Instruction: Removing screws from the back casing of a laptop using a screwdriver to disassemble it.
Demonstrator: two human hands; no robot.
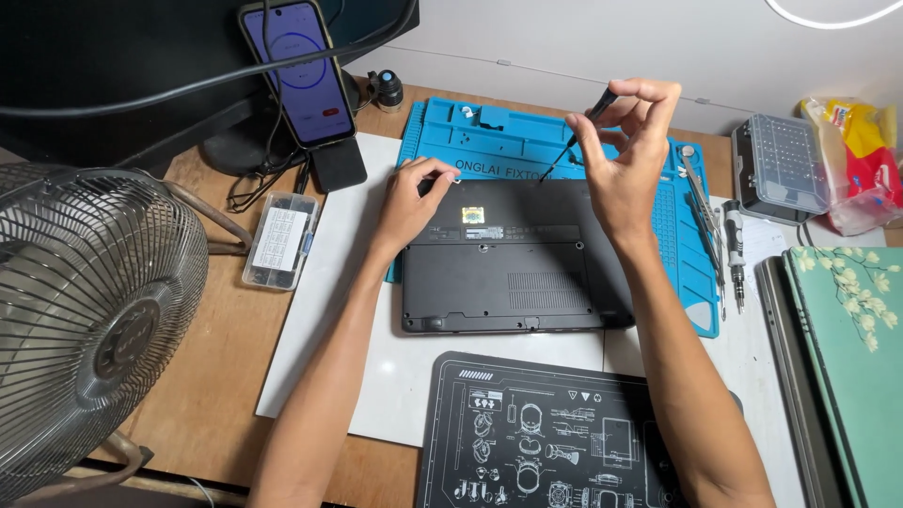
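- The right hand [625,150] pinches a slim black screwdriver [585,127] between thumb and fingertips, holding it tilted, with its tip down at the far edge of a black laptop [513,273].
- The laptop lies upside down, its bottom cover facing up, partly on a blue work mat [696,273] and partly on a white board [329,282] near the middle of the desk [212,376].
- The left hand [409,202] rests on the laptop's far left corner, fingers curled and pressing on the cover; it grips nothing.
- A small yellowish sticker [472,214] sits on the cover between the two hands.
- On the mat's right side lie a pair of tweezers [701,198] and a second screwdriver [735,249], side by side, just right of the right forearm.
- A clear grey bit case [779,167] stands beyond them toward the desk's far right corner, beside a red and yellow bag [861,160].
- A dark mat with white diagrams [555,433] lies at the desk's near edge, just in front of the laptop.
- A small clear parts box [280,240] lies left of the white board.
- A phone [296,71] with a lit screen leans on a stand at the far left, well apart from the hands.
- A metal fan [89,320] fills the left edge.
- Closed notebooks [847,367] are stacked at the right edge.
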